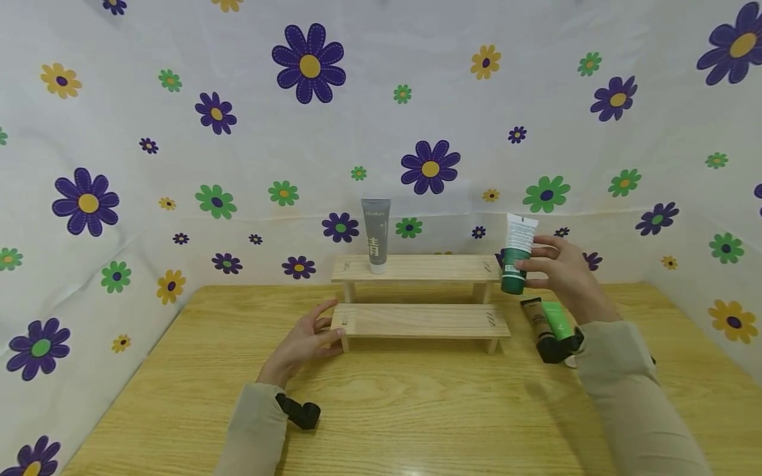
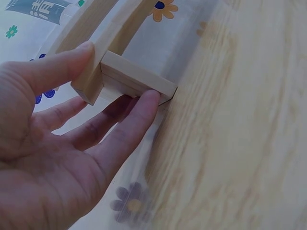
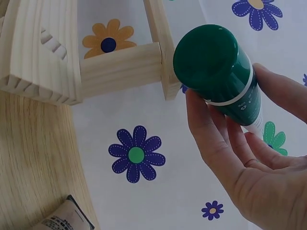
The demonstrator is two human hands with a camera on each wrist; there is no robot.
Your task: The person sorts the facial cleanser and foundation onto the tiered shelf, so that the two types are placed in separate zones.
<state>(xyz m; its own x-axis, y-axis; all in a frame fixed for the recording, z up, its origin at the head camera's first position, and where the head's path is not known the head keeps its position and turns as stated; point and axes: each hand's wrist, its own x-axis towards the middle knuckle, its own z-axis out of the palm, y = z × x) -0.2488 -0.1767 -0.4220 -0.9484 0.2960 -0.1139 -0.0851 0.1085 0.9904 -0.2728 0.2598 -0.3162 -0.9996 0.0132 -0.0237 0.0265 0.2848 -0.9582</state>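
My right hand [image 1: 562,268] holds a white-and-green squeeze tube [image 1: 519,254] in the air, cap down, by the right end of the two-step wooden shelf [image 1: 417,320]. In the right wrist view, its dark green cap [image 3: 206,55] faces the camera, with thumb and fingers on opposite sides of the tube. My left hand [image 1: 306,340] grips the left end of the lower step. The left wrist view shows the thumb on the board's edge and fingertips against the leg [image 2: 136,79]. A grey tube [image 1: 376,235] stands upright on the upper step, left of its middle.
Right of the shelf, a brown tube [image 1: 537,318] and a bright green tube [image 1: 557,320] lie on the wood-grain table [image 1: 387,410], partly hidden by the right wrist camera. A white flower-patterned cloth [image 1: 357,132] encloses the table's back and sides.
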